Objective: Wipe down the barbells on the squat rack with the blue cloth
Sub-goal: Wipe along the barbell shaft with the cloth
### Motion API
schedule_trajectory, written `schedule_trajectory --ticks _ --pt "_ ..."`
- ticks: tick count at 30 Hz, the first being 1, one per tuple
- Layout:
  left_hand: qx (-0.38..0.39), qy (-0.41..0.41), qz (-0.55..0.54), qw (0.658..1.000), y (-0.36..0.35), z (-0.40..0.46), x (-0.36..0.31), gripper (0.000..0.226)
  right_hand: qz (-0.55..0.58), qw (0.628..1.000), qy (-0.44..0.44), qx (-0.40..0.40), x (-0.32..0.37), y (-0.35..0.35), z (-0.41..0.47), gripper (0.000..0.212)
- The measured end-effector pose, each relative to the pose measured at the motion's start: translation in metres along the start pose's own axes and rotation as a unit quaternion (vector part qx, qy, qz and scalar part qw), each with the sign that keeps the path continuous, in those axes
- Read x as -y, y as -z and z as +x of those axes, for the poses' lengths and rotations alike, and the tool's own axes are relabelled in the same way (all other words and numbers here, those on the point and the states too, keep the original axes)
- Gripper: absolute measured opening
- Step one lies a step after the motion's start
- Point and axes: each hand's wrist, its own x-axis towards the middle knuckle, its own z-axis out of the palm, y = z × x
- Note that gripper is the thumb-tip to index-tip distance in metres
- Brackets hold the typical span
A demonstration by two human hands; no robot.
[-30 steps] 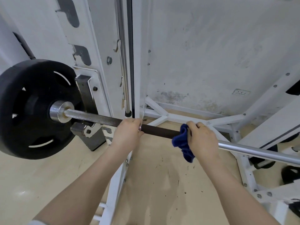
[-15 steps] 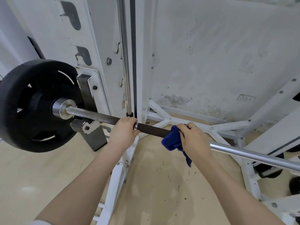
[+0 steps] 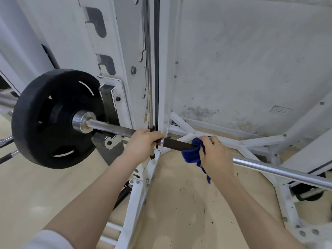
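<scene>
Near the middle of my view, the barbell point(image 3: 179, 143) runs from the black weight plate point(image 3: 53, 119) at the left, across the white squat rack point(image 3: 125, 69), and off to the right as bright chrome. My left hand point(image 3: 143, 142) is wrapped around the shaft just right of the rack upright, fingers closed on the metal, steadying it. My right hand point(image 3: 213, 155) sits a little further right, fingers clamped on the blue cloth point(image 3: 191, 152), which is bunched around the bar so that it touches the dark section between my two hands; a loose tail of it hangs down below my wrist.

As for progress, I judge that I am in the middle of wiping this one bar. I cannot tell from its look which part has been wiped: the stretch to the right of the cloth shines, the short dark sleeve between my hands looks dull, and the length from my left hand to the plate collar looks spotted. Other bars show at the far left edge, behind the plate; whether those have been wiped I cannot tell, so I count them as left to do.
</scene>
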Motion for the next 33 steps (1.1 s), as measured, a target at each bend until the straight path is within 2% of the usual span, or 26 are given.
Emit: schedule_trajectory --ticks 2,6,10,14,17,20,23,25,28,30,33 --pt "0.012 0.007 0.017 1.0 0.001 0.001 0.004 0.03 0.006 1.0 -0.005 -0.017 0.026 -0.011 0.008 0.017" --pt "0.039 0.041 0.033 0.998 0.008 0.005 0.009 0.038 -0.018 0.999 0.035 -0.034 0.102 -0.041 0.027 0.03" --pt "0.054 0.02 0.053 0.997 0.016 0.011 0.014 0.034 -0.034 0.996 0.069 -0.042 0.093 -0.04 0.022 0.02" --pt "0.084 0.005 0.054 0.995 0.017 0.015 0.019 0.027 -0.053 0.994 -0.021 -0.097 0.058 -0.03 0.004 0.025" --pt "0.087 -0.007 0.036 0.995 0.014 0.014 0.024 0.021 -0.051 0.988 -0.069 -0.131 0.081 -0.042 0.01 0.016" --pt "0.104 -0.031 0.031 0.994 0.013 0.011 0.03 0.019 -0.025 0.994 -0.027 -0.101 0.122 -0.058 0.021 0.013" --pt "0.13 -0.069 0.047 0.988 0.021 0.013 0.034 0.03 -0.046 0.997 -0.001 -0.057 0.118 -0.053 0.019 0.021" --pt "0.127 -0.073 0.083 0.986 0.028 0.017 0.043 0.035 -0.073 0.995 -0.056 -0.041 0.094 -0.043 0.012 0.026" --pt "0.07 -0.056 0.172 0.981 0.035 0.016 0.061 0.027 -0.075 0.98 -0.153 -0.103 0.079 -0.034 0.011 0.018" --pt "0.061 -0.045 0.161 0.984 0.035 0.012 0.067 0.027 -0.088 0.984 -0.132 -0.086 0.107 -0.042 0.021 0.014" --pt "0.049 -0.048 0.157 0.985 0.034 0.011 0.068 0.024 -0.06 0.994 -0.046 -0.083 0.159 -0.065 0.029 0.033"
